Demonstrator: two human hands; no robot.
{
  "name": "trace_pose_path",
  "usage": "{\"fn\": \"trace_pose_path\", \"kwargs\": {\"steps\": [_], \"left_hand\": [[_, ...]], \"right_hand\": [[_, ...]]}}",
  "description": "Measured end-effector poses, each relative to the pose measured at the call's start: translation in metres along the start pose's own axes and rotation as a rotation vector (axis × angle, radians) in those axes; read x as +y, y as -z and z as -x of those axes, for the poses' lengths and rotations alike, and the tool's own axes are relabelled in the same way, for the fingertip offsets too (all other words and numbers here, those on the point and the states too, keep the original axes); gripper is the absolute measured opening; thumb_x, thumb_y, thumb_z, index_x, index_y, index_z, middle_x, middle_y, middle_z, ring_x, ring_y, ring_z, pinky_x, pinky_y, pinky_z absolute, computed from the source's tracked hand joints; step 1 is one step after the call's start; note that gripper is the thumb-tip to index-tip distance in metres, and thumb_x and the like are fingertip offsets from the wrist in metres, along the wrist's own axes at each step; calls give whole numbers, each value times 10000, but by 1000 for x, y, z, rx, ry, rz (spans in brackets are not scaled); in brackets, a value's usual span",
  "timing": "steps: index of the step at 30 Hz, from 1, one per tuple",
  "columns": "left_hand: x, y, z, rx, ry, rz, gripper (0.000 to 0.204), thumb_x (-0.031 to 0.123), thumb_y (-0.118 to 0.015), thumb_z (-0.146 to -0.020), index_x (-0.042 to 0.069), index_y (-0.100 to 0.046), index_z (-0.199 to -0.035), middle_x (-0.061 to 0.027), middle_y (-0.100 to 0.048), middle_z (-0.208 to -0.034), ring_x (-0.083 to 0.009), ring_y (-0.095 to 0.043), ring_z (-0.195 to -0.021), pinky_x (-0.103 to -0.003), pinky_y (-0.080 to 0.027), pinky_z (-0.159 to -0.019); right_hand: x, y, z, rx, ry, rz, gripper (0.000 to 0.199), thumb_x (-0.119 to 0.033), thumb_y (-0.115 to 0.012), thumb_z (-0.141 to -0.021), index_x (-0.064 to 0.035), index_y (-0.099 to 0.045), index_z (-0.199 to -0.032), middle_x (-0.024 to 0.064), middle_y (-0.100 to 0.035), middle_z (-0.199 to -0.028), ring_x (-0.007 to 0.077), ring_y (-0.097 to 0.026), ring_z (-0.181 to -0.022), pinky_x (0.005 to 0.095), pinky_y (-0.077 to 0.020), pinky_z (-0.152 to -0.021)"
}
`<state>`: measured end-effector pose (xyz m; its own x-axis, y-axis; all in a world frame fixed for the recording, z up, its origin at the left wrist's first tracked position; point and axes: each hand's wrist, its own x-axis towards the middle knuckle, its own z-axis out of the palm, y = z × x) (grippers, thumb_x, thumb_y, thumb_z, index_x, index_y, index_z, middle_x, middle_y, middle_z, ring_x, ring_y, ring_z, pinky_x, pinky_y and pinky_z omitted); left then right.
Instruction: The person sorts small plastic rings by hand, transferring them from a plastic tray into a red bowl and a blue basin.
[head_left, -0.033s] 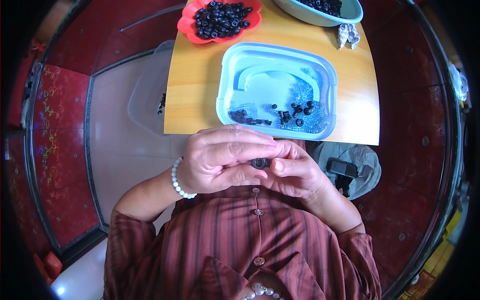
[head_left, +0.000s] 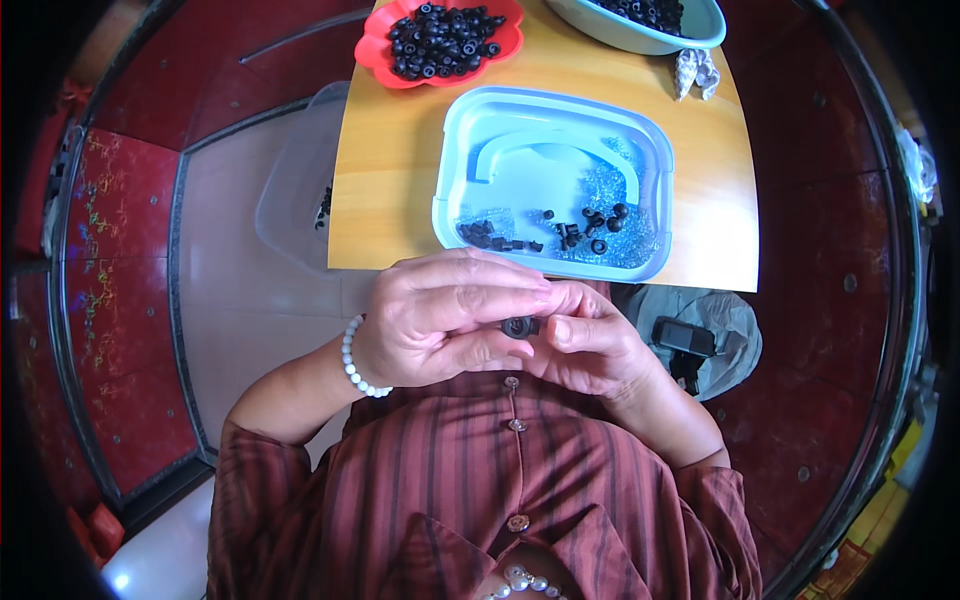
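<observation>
Close in front of my chest, my two hands meet around a small round black part [head_left: 517,327] with a hole in its end. My left hand [head_left: 440,308] is closed on it, its thumb below and its fingers curved over the top. From the other side my right hand [head_left: 592,345] is closed at the same part, thumb and fingertips beside it. The fingers hide much of the part. Just beyond my hands, on the table, stands a light blue tray [head_left: 452,150] holding several loose black parts [head_left: 598,218] and many tiny clear bits [head_left: 630,240].
At the far left of the wooden table [head_left: 385,180] sits a red scalloped dish [head_left: 372,50] heaped with black parts. A pale blue-green bowl [head_left: 640,40] of more parts stands far right, with a crumpled wrapper [head_left: 697,73] nearby. A dark device [head_left: 684,336] rests on a plastic bag right of my hands.
</observation>
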<state>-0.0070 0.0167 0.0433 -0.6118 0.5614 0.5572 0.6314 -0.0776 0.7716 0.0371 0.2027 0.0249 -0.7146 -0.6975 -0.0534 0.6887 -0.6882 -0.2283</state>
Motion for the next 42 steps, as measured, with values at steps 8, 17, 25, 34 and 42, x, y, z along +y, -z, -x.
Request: {"fn": "trace_pose_path", "kwargs": {"steps": [8, 17, 25, 34, 42], "left_hand": [[-6, 33, -26, 90, 142, -451, 218, 77, -728, -752, 34, -681, -960, -84, -634, -824, -197, -624, -733, -283, -499, -647], [-147, 126, -88, 256, 389, -848, 315, 119, -677, -774, 134, -665, -1089, -58, -599, -866, -139, -556, -677, -260, -467, -644], [-117, 59, -62, -78, 308, -570, 106, 105, -680, -752, 74, -704, -852, -62, -660, -791, -170, -625, -713, -287, -496, -627], [-81, -17, -30, -359, 310, -673, 101, 179, -673, -718, 107, -690, -786, -76, -607, -705, -257, -609, -731, -371, -483, -642], [-91, -21, -46, -258, 439, -547, 179, 154, -676, -721, 119, -702, -895, -76, -623, -851, -257, -612, -780, -363, -487, -687]], "right_hand": [[-12, 0, 0, 433, 250, 593, 184, -93, -628, -885, 8, -629, -1038, 60, -645, -975, 103, -585, -901, 236, -466, -806], [-43, 11, -6, 729, 526, 1718, 110, -57, -677, -780, -25, -672, -886, 99, -652, -833, 184, -618, -804, 309, -450, -761], [-73, 44, -11, 747, 575, 2148, 68, -126, -639, -783, -84, -684, -814, 69, -655, -777, 260, -614, -764, 359, -404, -748], [-76, 37, -14, 780, 509, 2149, 76, -151, -658, -771, -89, -688, -803, 74, -658, -780, 255, -616, -797, 368, -394, -770], [-85, 31, 8, 867, 512, 2144, 76, -123, -669, -750, -70, -694, -798, 92, -648, -755, 255, -602, -683, 357, -434, -720]]}}
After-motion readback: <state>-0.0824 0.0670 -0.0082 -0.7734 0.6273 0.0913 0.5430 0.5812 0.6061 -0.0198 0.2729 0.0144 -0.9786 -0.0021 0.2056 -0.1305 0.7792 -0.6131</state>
